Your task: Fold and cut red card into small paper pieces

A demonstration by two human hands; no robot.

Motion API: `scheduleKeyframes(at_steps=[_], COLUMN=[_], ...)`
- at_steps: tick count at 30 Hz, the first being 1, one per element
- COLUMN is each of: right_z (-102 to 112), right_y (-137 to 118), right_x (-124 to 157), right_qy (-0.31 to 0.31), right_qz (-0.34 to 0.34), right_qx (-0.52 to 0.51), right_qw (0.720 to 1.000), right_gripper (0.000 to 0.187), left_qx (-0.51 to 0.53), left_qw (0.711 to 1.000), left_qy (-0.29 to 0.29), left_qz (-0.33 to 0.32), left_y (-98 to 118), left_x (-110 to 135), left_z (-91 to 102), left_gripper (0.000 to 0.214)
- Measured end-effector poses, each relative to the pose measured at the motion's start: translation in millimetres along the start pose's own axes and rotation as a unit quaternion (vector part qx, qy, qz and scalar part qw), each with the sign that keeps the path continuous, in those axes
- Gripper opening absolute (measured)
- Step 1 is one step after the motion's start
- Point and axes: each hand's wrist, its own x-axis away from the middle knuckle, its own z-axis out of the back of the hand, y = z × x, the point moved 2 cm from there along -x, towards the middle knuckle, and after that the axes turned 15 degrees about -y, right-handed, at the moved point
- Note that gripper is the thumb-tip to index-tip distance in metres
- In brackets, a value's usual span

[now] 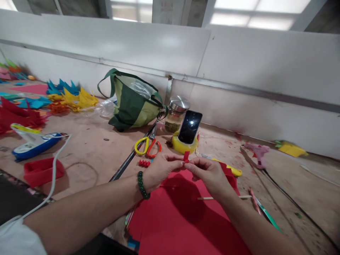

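Observation:
My left hand, with a dark green bead bracelet on its wrist, pinches a small red strip between thumb and finger. My right hand pinches the same strip from the other side, so the fingertips nearly meet. The strip's free end stands up above the fingers; it looks like felt or paper. Both hands are over large red sheets. A thin wooden stick lies on the sheets, partly behind my right forearm. Beside my left hand is a small red zigzag-folded strip.
Scissors lie near a green bag. A glass jar stands behind a phone propped on a yellow tape roll. A pink glue gun is right; a blue iron and red band are left.

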Motion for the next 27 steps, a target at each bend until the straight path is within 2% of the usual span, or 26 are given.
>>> scheduleKeyframes(at_steps=[13,17,22,27], right_z=[1.0,1.1,1.5,-1.7], right_y=[0.2,3.5,8.0,5.8], right_x=[-0.8,-1.8,-1.6,-0.4], right_qy=[-0.001,-0.005,-0.019,-0.014], right_qz=[-0.027,-0.026,-0.027,-0.021], right_qx=[0.014,0.029,0.051,0.024], right_qw=[1.000,0.999,0.998,0.999], right_gripper=[0.030,0.030,0.031,0.032], left_qx=[-0.035,-0.029,-0.031,-0.074], left_qw=[0.999,0.999,0.999,0.997], left_qy=[-0.013,-0.020,-0.014,0.001], left_qz=[-0.005,-0.003,0.002,-0.007], left_y=[-0.4,-0.6,-1.4,-1.5], left_x=[2.7,2.2,2.0,-0.2], left_z=[-2.5,-2.8,-2.5,0.5], left_gripper=[0.013,0.018,0.018,0.019])
